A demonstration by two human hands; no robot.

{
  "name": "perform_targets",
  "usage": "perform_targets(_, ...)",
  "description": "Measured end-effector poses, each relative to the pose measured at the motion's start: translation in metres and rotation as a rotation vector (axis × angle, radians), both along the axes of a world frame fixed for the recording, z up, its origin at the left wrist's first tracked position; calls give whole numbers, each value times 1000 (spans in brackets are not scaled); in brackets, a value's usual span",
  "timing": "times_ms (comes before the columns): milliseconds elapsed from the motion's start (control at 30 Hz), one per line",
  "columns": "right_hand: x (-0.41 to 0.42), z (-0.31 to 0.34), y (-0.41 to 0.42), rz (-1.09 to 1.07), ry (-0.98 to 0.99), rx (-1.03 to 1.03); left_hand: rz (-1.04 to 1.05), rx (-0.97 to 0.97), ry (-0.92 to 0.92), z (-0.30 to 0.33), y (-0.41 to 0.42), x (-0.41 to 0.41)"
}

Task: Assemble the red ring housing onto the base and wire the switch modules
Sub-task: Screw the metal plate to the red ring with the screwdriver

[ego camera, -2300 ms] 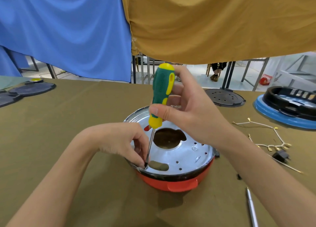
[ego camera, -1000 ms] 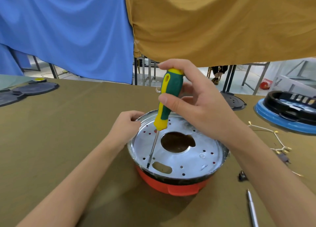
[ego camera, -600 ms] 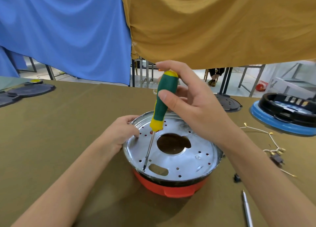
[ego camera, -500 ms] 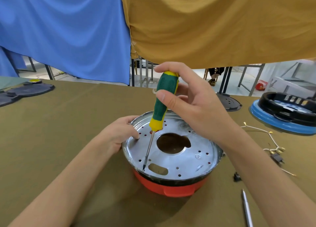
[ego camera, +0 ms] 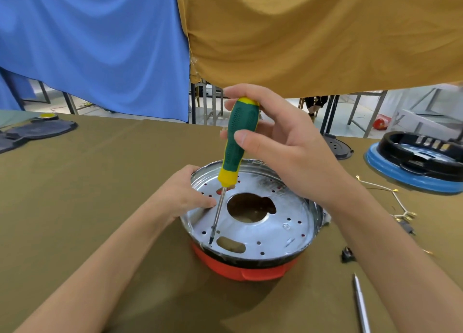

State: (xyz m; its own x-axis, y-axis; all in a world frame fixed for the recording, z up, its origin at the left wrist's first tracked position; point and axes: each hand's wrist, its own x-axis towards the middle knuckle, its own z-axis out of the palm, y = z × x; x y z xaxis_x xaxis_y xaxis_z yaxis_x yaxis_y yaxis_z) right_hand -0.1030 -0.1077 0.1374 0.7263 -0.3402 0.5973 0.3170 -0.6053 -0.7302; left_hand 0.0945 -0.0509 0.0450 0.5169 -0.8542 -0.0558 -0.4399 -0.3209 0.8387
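Note:
The red ring housing (ego camera: 250,270) lies on the olive table with a silver metal base plate (ego camera: 275,222) seated in it, its central hole and small holes facing up. My right hand (ego camera: 280,152) grips the green and yellow screwdriver (ego camera: 235,142) upright; its tip touches the plate near the front-left rim, beside an oblong slot. My left hand (ego camera: 185,197) grips the plate's left rim, fingers curled over the edge. A bundle of wires with terminals (ego camera: 398,207) and small black switch parts (ego camera: 348,255) lie to the right.
A metal pen-like tool (ego camera: 360,305) lies at the front right. A blue and black housing (ego camera: 416,162) sits far right, a black disc (ego camera: 335,147) behind my right hand, dark discs (ego camera: 37,132) far left. Blue and mustard cloths hang behind the table.
My left hand left the screwdriver tip at the front rim and took hold of the plate's left rim. The screwdriver has stayed upright on the same spot, my right hand shifting slightly on the handle.

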Motion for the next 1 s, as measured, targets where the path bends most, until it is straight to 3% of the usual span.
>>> perform_targets(167,3,-1,3,-14,14,-8,-18,-17,-24,-1,0,-1)
perform_targets(367,8,-5,3,-256,-8,-147,-17,-6,-57,-1,-1,0)
perform_targets(533,6,-4,0,-133,52,-17,-17,16,-89,-1,-1,0)
perform_targets(767,9,-7,3,-303,10,-174,-21,2,-80,-2,-1,1)
perform_targets(900,6,-4,1,-186,55,-53,-14,14,-85,-2,-3,1)
perform_targets(1000,6,-2,2,-184,25,-78,-18,3,-73,-4,-3,3)
